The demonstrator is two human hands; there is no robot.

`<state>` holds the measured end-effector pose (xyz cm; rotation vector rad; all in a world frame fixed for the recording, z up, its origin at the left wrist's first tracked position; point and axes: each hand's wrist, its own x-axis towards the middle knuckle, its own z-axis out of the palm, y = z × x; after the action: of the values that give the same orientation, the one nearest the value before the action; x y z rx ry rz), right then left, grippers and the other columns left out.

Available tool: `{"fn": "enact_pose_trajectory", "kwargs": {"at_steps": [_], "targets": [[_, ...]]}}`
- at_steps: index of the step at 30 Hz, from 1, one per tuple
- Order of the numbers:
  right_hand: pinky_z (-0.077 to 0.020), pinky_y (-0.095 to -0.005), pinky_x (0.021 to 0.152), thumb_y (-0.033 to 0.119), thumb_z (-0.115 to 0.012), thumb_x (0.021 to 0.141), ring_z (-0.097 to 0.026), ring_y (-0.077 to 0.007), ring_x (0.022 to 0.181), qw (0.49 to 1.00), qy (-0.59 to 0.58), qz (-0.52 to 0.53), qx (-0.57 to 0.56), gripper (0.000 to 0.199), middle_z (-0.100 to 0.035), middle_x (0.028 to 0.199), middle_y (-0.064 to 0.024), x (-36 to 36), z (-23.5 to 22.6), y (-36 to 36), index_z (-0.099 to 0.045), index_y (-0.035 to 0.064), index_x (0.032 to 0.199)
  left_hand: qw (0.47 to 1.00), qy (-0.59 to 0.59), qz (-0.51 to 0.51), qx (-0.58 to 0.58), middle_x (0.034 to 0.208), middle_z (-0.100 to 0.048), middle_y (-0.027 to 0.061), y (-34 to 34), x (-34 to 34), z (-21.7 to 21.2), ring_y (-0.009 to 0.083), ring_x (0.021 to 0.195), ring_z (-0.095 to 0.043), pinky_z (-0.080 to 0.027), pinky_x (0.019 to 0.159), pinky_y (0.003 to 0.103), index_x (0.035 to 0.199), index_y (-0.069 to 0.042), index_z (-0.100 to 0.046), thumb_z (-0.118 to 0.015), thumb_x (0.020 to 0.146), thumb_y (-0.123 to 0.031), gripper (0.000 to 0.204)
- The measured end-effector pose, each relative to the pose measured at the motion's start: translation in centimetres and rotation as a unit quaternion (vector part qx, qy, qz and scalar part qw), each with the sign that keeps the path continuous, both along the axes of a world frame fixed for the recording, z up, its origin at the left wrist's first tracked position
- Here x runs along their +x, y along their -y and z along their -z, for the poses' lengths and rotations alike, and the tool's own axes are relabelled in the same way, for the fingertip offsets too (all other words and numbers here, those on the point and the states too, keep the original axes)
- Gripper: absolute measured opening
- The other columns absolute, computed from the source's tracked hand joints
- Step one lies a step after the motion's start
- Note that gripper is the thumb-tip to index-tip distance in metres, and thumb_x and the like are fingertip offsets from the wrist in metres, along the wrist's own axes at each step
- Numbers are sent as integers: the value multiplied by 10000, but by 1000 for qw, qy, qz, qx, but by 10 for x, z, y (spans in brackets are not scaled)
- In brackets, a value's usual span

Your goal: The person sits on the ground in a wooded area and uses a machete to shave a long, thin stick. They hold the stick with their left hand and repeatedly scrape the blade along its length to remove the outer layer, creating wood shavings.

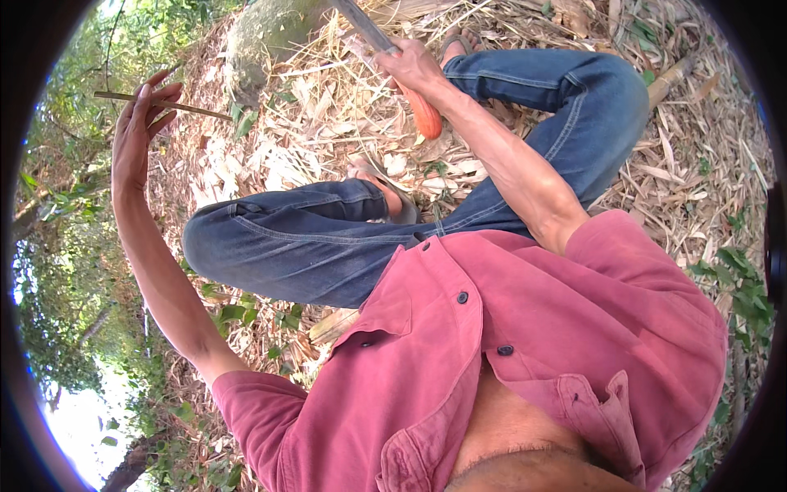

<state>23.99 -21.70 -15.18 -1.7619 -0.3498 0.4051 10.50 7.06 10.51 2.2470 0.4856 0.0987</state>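
Left hand: my left hand (141,123) is raised out to my left side, arm bent upward, palm turned inward.
Left fingers: my fingers (161,92) are narrow, pinched on a thin bamboo stick (184,107).
Stick position: the thin bamboo stick lies roughly level, passing through my fingertips, one end toward the trees, the other out over the leaf litter.
Right hand: my right hand (414,66) reaches forward past my knee, arm extended.
Right fingers: closed around the grip of a knife (385,53), just above its orange handle (425,115).
Knife position: the grey blade (361,23) points away from me toward the upper edge of view; the orange handle end points back toward my legs.
Legs: blue jeans (328,238), knees bent, crossing below both hands.
Foot: a sandal (392,193) shows between my legs.
Torso: red button shirt (525,344), open at the collar.
Ground: dry bamboo leaves and husks (311,123) cover the ground (697,180) under the knife.
Surroundings: a grey rock (262,37) sits near the blade tip; green foliage (57,246) at my left.
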Motion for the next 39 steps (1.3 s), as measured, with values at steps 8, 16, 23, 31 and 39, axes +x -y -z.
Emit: {"fn": "enact_pose_trajectory", "kwargs": {"at_steps": [8, 16, 23, 31, 39], "targets": [[-500, -294, 569, 395, -577, 745, -643, -173, 538, 999, 33, 26, -5, 498, -641, 678, -98, 8, -41, 27, -599, 16, 1067, 993, 8, 8, 116, 984, -629, 75, 51, 9, 18, 175, 911, -593, -500, 770, 330, 1172, -107, -590, -428, 937, -433, 434], [-507, -351, 637, 443, -574, 721, -650, -273, 682, 988, 130, 87, 1, 469, -653, 728, -114, 3, -57, 23, -643, 78, 1007, 989, -10, 76, 128, 914, -664, 70, 57, 39, 40, 138, 832, -620, -510, 738, 286, 1133, -132, -615, -539, 910, -291, 284], [-501, -341, 603, 409, -584, 711, -627, -234, 614, 987, 157, 28, 0, 425, -637, 669, -102, -10, -67, 17, -658, 80, 969, 996, -72, -40, -26, 873, -665, 74, 26, 61, 152, 101, 699, -617, -531, 634, 242, 1072, -54, -608, -510, 927, -265, 274], [-490, -323, 553, 357, -583, 728, -612, -200, 556, 990, 142, 2, 4, 365, -620, 625, -112, -14, -33, 6, -662, 47, 902, 982, -68, -80, -155, 853, -668, 118, 44, 27, 297, 149, 714, -647, -535, 633, 243, 1053, 11, -608, -568, 891, -224, 288], [-468, -341, 491, 348, -523, 807, -582, -198, 502, 985, 106, -80, -112, 372, -579, 558, -97, -44, -43, 3, -658, 23, 927, 992, -73, -65, -76, 842, -657, 51, 87, 24, 325, 131, 636, -553, -476, 592, 282, 1040, -119, -652, -557, 901, -241, 208]]}}
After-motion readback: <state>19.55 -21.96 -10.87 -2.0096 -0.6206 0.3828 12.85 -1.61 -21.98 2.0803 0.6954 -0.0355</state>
